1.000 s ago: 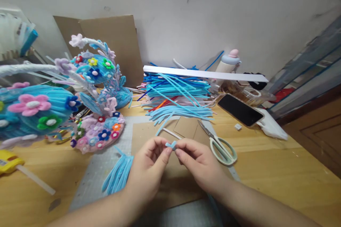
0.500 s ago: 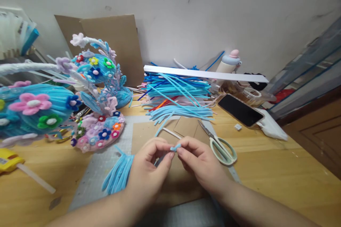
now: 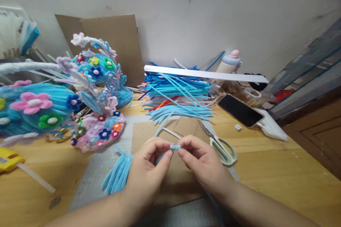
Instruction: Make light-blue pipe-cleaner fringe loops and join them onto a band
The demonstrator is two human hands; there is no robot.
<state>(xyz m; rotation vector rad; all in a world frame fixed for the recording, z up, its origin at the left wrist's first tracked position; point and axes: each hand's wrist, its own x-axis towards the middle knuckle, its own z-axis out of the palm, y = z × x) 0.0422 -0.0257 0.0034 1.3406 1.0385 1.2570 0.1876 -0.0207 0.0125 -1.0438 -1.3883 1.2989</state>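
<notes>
Between the fingertips of both hands is a short bent bit of light blue pipe cleaner (image 3: 175, 147). My left hand (image 3: 152, 159) pinches its left end, thumb against forefinger. On the other end, my right hand (image 3: 198, 156) closes in the same kind of pinch. Both hands hover over a sheet of brown cardboard (image 3: 181, 184) on a grey cutting mat (image 3: 86, 181). Beside my left wrist lies a bundle of light blue pipe cleaners (image 3: 117, 175). Scissors with pale green handles (image 3: 223, 150) rest right of my right hand.
Several blue pipe cleaners (image 3: 181, 88) are piled at the back under a white strip (image 3: 205, 73). Flower-covered pipe cleaner decorations (image 3: 96, 131) stand on the left, with a yellow glue gun (image 3: 10, 160) in front. A phone (image 3: 240, 110) and a bottle (image 3: 228, 64) are on the right.
The short blue piece now lies straighter and more level between the fingertips. My right fingers have shifted slightly; both hands stay in nearly the same place.
</notes>
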